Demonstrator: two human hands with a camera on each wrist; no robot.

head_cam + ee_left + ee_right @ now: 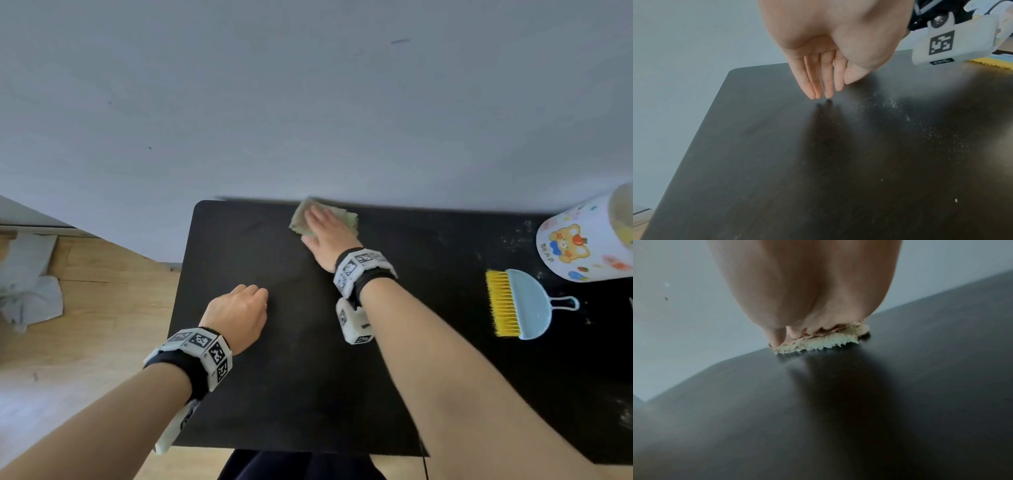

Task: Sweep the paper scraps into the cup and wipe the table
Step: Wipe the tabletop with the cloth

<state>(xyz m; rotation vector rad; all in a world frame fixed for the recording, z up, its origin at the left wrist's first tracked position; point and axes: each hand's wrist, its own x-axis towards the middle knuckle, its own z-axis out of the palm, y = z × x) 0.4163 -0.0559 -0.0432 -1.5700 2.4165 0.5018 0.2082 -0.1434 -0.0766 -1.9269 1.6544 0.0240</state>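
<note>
My right hand [325, 233] lies flat on a pale green cloth [350, 219], pressing it onto the black table [291, 377] at its far edge by the wall. In the right wrist view the palm [807, 288] covers most of the fuzzy cloth [818, 342]. My left hand [239, 308] is over the table's left middle and holds nothing. Its relaxed fingers [826, 78] point down, tips just above the surface. A white cup [582, 246] with a bear print stands at the far right, with scraps visible through its mouth. Fine white dust [892, 104] speckles the table.
A small brush with yellow bristles [501, 303] lies in a light blue dustpan [534, 301] in front of the cup. A grey wall rises right behind the table. To the left is wooden floor with a crumpled grey cloth [27, 284].
</note>
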